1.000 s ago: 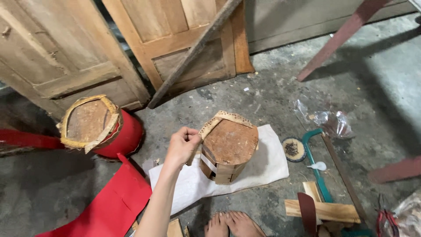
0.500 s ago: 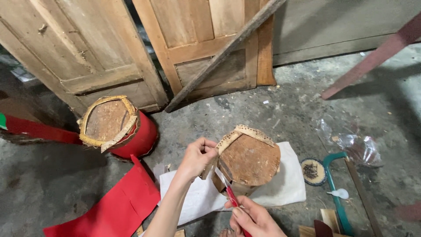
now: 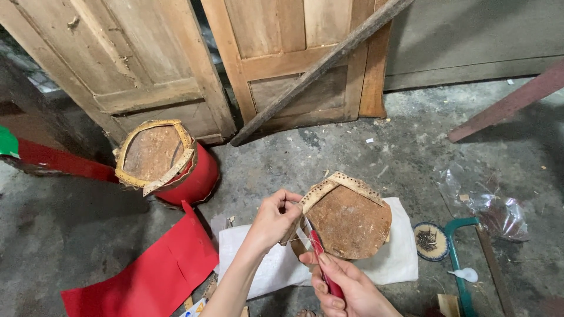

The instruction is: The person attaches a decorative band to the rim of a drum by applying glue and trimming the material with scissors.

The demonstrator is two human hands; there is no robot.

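I see the drum (image 3: 346,226) standing on the cloth (image 3: 399,264) at centre. A second drum (image 3: 164,161) stands to its left, before the doors (image 3: 176,70). A sheet (image 3: 147,276) lies left of the cloth; a small dish of nails (image 3: 430,240) lies right of it.

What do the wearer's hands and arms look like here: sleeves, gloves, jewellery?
Both are bare. The left hand has no glove, and its forearm shows no sleeve, watch or bracelet down to the frame edge. The right hand is also ungloved; only hand and wrist show. No rings or markings visible on either.
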